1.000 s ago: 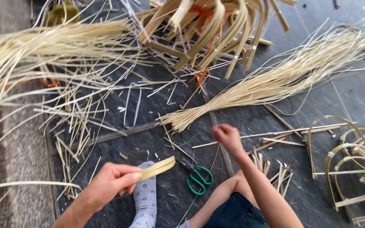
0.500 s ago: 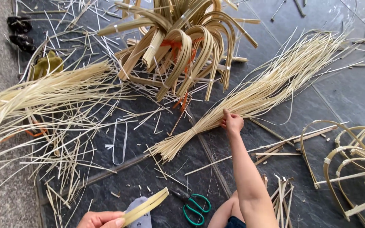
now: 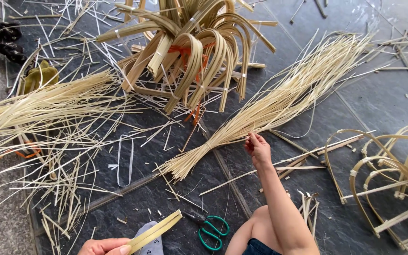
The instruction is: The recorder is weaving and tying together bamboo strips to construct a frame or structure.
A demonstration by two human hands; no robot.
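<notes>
Near the middle of the dark floor (image 3: 369, 104) lies a long bundle of thin strips (image 3: 270, 111), fanned wide at the far end and pinched tight at the near end. The right hand (image 3: 258, 148) rests on its lower edge, fingers curled and pinching what looks like one or two strips, though that is hard to see. At the bottom edge, the left hand (image 3: 104, 246) is closed around a short flat strip (image 3: 154, 231) that sticks out to the right. It is held above a grey sock (image 3: 150, 244). Just beside it on the floor lie scissors (image 3: 209, 228) with green handles, near the person's bare knee (image 3: 253, 226). Farther up stands a heap of bent strips (image 3: 190, 47) with bits of orange string. A second pile of loose strips (image 3: 38, 106) spreads out on the left. Curved frames (image 3: 393, 165) lie on the right. Small cut bits are scattered all around.
</notes>
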